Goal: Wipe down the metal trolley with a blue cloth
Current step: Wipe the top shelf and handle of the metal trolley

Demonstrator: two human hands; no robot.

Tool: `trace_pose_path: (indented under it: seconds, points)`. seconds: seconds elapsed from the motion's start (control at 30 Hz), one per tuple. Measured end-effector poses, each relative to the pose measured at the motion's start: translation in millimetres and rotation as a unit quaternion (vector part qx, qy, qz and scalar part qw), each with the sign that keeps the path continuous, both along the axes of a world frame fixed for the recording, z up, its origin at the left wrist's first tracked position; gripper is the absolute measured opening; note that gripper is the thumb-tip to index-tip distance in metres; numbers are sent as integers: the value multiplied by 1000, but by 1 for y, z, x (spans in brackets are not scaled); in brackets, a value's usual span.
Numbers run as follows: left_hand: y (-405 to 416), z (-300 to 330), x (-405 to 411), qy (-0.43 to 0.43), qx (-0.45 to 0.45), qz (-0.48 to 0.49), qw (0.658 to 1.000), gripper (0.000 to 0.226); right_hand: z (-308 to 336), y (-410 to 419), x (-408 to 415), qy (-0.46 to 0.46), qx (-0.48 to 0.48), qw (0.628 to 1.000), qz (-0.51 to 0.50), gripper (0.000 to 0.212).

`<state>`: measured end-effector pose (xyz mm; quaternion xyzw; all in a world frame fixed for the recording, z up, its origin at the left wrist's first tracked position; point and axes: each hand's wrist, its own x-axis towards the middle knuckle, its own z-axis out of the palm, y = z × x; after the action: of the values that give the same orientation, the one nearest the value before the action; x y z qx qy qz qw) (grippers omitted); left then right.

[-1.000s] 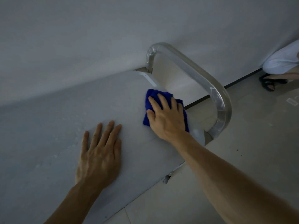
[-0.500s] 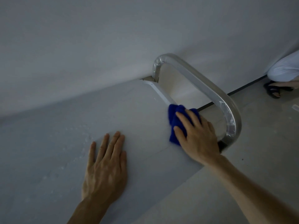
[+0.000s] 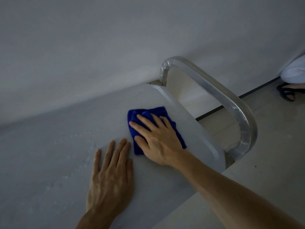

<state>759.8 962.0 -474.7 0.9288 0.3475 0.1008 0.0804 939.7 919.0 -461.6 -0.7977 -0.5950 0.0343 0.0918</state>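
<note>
Since that folded blue microfibre cloth (image 3: 149, 123) looks soft and floppy, flat-palm pressure suits it. Right hand (image 3: 158, 139) presses it with fingers spread; left hand (image 3: 110, 177) lies flat, open, on the grey metal trolley top (image 3: 49, 146).

Left hand (image 3: 110, 176) flat, fingers straight; right hand (image 3: 158, 140) flat, fingers spread.

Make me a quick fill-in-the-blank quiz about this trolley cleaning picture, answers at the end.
1. The right hand presses a cloth coloured ____.
2. The left hand lies ____ on the trolley top.
3. The trolley's curved handle is made of ____.
Answers: blue; flat; metal
</note>
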Motion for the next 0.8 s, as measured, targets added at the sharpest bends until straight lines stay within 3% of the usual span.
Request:
trace_pose_path:
  seconds: [0.13,0.23,0.3,0.43,0.6,0.8]
  points:
    - [3,5,-2,-23,-30,4,999,54,-2,-41,-7,3,-2,1000,23,53]
    - [31,11,-9,-13,-1,-38,999,50,-4,-71,-8,1,-1,1000,7,53]
    - [58,15,-13,0,12,-17,1000,49,-2,-78,-10,-2,-3,1000,-13,54]
    - [96,13,-13,46,-33,71,996,61,0,-70,-15,-4,6,998,-55,58]
    - [99,-1,-12,59,-34,87,994,67,-3,-59,0,-20,12,995,-99,54]
    - [97,-1,-9,56,-30,87,994,64,-3,-3,59,-44,27,967,-248,57]
